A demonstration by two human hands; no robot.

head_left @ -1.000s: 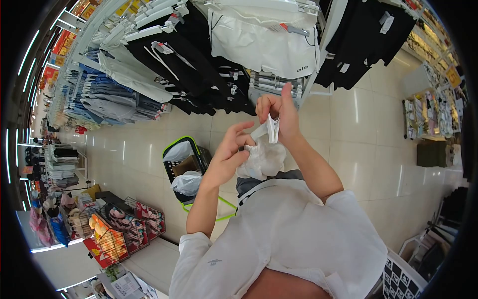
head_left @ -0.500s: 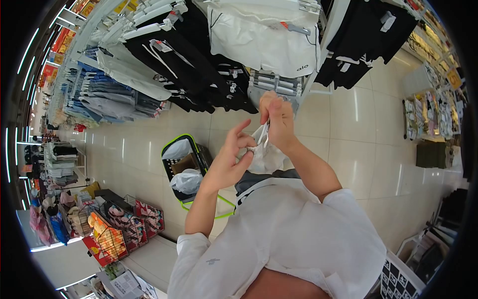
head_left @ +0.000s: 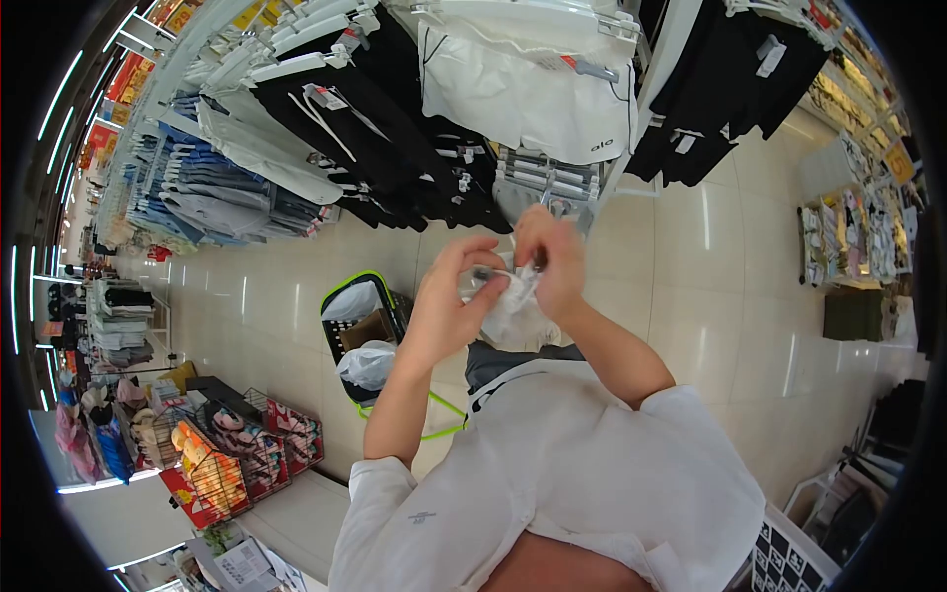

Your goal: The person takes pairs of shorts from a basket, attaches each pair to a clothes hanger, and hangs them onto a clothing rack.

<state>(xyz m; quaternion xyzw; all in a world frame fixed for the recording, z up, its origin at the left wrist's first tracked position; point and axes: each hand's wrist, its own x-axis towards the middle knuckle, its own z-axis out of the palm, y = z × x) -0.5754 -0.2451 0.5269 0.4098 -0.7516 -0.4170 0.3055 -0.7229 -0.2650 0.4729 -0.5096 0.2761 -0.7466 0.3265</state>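
A crumpled white cloth item (head_left: 520, 314) hangs between my two hands, in front of my waist. My left hand (head_left: 449, 301) grips its left upper edge between thumb and fingers. Closed on its upper part, my right hand (head_left: 552, 259) is slightly higher and blurred; a small dark thing shows at its fingers, too small to make out. The hands are close together but apart. Just beyond them are the hanging white shorts (head_left: 528, 89) and a stack of hangers (head_left: 547, 176).
A black basket with a green rim (head_left: 367, 274) stands on the floor (head_left: 256, 316) at left, holding plastic bags (head_left: 367, 364). Black trousers (head_left: 345, 118) hang on the rack ahead, black garments (head_left: 730, 84) at right. Wire bins (head_left: 212, 469) stand at lower left.
My right hand has come down and curled round the top of the white cloth, its thumb no longer pointing up. My left hand has moved slightly nearer to it. The basket has stayed put.
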